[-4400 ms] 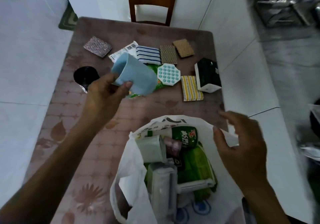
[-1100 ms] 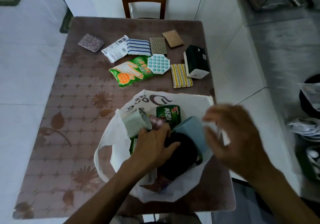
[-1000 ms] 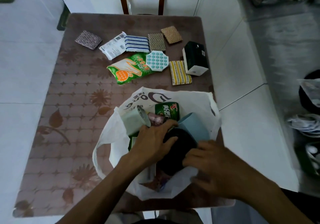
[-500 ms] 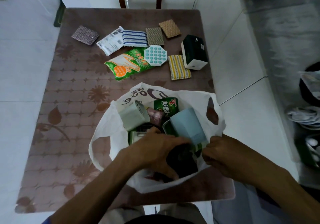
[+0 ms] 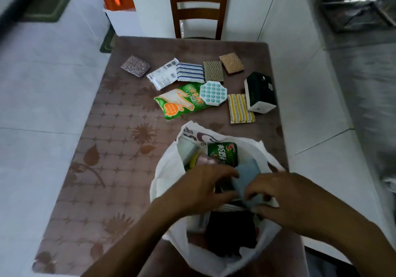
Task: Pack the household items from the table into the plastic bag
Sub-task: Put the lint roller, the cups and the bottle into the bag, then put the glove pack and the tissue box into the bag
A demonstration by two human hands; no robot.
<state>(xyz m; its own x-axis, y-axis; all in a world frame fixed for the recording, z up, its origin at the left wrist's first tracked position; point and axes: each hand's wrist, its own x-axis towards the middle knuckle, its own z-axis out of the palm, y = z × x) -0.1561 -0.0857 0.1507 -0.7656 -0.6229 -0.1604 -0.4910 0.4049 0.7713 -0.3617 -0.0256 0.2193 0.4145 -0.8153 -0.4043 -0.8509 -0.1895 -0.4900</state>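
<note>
A white plastic bag (image 5: 165, 178) stands open at the table's near edge, holding a green packet (image 5: 222, 153), a pale roll (image 5: 186, 148), a dark item (image 5: 229, 231) and a light blue cup (image 5: 246, 176). Both my hands are inside the bag's mouth. My left hand (image 5: 203, 188) and my right hand (image 5: 276, 193) close around the light blue cup from either side. Farther back on the table lie a green glove pack (image 5: 180, 103), a white dotted octagon (image 5: 212, 93), a yellow striped pad (image 5: 240, 108), a dark tissue box (image 5: 260, 92) and several sponges.
The brown patterned table (image 5: 107, 158) stands on a white tiled floor. A wooden chair (image 5: 198, 4) is at the far edge. A white label packet (image 5: 164, 76), blue striped cloth (image 5: 189, 73) and speckled pad (image 5: 135, 66) lie at the back.
The blue cup and a dark item have gone from the table into the bag. My right hand has come in onto the cup, and both hands now press it in.
</note>
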